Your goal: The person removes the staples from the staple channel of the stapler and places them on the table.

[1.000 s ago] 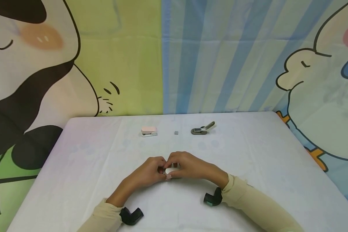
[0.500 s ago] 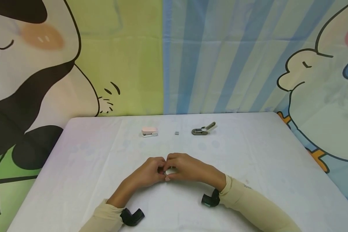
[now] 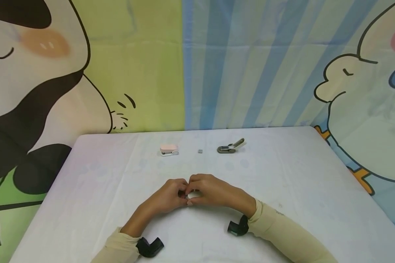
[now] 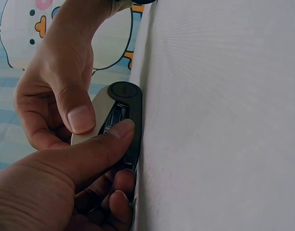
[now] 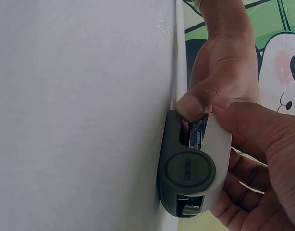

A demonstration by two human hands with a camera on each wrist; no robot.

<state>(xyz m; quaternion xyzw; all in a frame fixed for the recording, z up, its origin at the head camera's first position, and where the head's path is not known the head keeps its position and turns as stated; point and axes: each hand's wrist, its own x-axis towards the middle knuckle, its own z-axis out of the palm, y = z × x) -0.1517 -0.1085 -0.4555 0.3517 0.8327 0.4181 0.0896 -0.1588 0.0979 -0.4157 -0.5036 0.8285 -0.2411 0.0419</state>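
Observation:
Both hands meet over a small white and dark grey stapler near the middle of the table. My left hand grips its dark grey base; in the left wrist view the thumb presses along the base's side. On the white upper part, my right hand holds on with thumb and fingers, as the right wrist view shows around the stapler. A narrow gap between arm and base reveals metal parts inside. In the head view the fingers hide most of the stapler.
Farther back on the white-covered table stand a pink stapler, a small grey block that looks like staples, and an olive-grey stapler with its arm raised. A patterned cloth hangs behind the table's far edge.
My right hand has shifted slightly down and left, and its thumb now lies closer to the left hand. The left hand stays nearly still on the stapler.

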